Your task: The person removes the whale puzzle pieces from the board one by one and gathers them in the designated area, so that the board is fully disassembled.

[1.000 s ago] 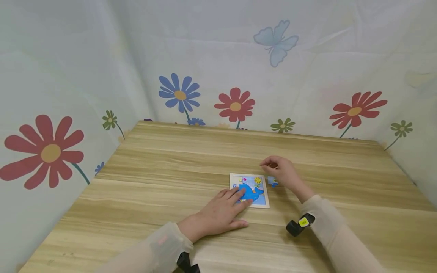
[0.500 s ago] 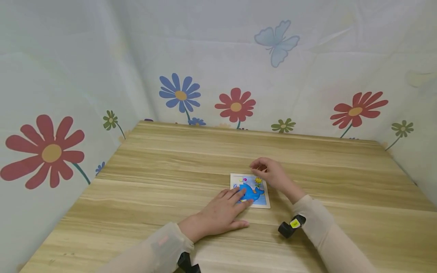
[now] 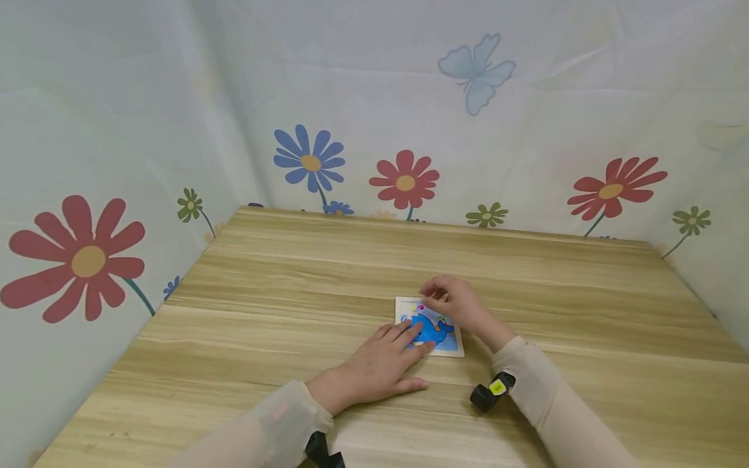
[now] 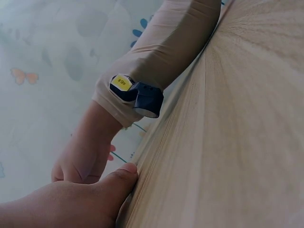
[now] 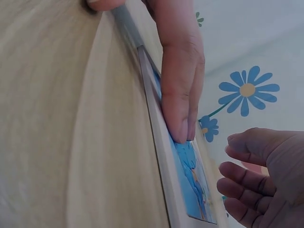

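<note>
A small square jigsaw puzzle with a pale frame and a blue whale picture lies flat on the wooden table. My left hand spreads straight fingers over its lower left part, the fingertips resting on the whale. My right hand hovers over the upper right corner, thumb and fingers loosely bent; it covers the sun picture. In the right wrist view, that hand shows nothing between its curled fingers, and the left fingers press on the puzzle's blue surface. The loose puzzle piece seen earlier is hidden.
The wooden table extends around the puzzle on all sides. Behind it and at both sides hangs a white cloth printed with flowers and a butterfly. A black camera is strapped to the right wrist; another sits on the left.
My right hand has moved left, from beside the puzzle to over its upper right corner. The loose piece at the puzzle's right has gone out of sight. My left hand has stayed put.
</note>
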A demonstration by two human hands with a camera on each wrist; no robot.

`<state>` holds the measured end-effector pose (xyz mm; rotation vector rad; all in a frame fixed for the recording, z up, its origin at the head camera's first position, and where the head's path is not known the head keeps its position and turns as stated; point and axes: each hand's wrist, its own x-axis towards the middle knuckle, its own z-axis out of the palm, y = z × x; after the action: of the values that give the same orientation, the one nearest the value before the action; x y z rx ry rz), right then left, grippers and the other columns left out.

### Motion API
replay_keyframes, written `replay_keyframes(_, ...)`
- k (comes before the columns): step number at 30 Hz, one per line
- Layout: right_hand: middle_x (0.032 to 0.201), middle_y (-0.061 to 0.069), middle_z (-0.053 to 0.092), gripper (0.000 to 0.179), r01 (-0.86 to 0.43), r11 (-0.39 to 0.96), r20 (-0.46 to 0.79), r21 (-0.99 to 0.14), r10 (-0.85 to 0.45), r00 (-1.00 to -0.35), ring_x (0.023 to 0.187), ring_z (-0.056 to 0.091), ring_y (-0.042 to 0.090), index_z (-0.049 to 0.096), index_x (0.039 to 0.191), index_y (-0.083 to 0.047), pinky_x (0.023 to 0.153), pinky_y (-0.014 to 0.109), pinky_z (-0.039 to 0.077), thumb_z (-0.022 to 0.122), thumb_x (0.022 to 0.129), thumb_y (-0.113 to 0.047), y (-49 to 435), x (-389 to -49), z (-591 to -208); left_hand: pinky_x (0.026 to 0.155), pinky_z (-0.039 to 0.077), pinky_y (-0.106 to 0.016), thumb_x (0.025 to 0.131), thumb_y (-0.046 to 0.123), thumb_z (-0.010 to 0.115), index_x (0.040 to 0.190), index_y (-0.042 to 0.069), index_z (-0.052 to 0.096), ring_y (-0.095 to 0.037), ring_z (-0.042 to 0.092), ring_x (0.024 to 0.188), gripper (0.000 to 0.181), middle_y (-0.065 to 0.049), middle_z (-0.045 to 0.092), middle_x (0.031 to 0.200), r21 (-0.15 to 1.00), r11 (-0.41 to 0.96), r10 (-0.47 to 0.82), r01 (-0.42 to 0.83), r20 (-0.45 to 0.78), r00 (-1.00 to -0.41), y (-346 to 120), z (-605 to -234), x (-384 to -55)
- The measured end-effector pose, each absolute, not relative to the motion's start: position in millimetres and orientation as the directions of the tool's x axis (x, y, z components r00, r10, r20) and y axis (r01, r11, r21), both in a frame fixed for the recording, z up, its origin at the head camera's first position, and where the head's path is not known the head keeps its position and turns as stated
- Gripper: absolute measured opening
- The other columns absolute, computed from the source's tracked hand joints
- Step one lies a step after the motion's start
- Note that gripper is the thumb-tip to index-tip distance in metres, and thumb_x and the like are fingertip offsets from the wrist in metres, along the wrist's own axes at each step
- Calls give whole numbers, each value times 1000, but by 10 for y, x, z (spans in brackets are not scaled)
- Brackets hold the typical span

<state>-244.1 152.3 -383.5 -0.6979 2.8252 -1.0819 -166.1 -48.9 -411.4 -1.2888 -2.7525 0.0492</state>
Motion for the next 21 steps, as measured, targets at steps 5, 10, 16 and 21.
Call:
replay_keyframes(5, 102, 9, 68, 18, -406, 681, 123, -610, -425, -897, 90, 62, 20, 68, 105, -5, 82, 38, 54, 65, 91, -16, 1483, -2423, -3861, 114, 33, -45, 96, 62, 36, 147, 26, 40, -28, 33, 144, 63, -9, 35, 155, -79, 637, 770, 766, 83, -632, -494, -4117, -1662)
replay_keyframes(10, 100, 9, 67, 17, -441, 688, 145, -577, -445, -884, 88, 62, 19, 69, 103, -5, 80, 37, 54, 67, 90, -16, 1457, -2413, -3885, 114, 33, -45, 96, 62, 35, 147, 25, 40, -28, 32, 144, 63, -10, 34, 156, -81, 636, 771, 767, 83, -631, -498, -4123, -1669)
replay_keyframes(16, 98, 8, 65, 16, -453, 703, 147, -548, -452, -880, 88, 61, 19, 69, 102, -6, 81, 38, 54, 67, 89, -16, 1435, -2422, -3925, 114, 33, -45, 96, 62, 35, 148, 25, 39, -28, 33, 144, 64, -10, 34, 156, -88, 631, 775, 771, 89, -625, -499, -4133, -1680)
replay_keyframes(21, 98, 8, 63, 15, -464, 716, 149, -522, -459, -876, 91, 61, 21, 71, 99, -7, 84, 42, 53, 68, 89, -17, 1415, -2413, -3934, 114, 33, -45, 96, 62, 35, 148, 25, 39, -28, 32, 145, 64, -10, 34, 156, -88, 630, 776, 771, 87, -624, -507, -4140, -1681)
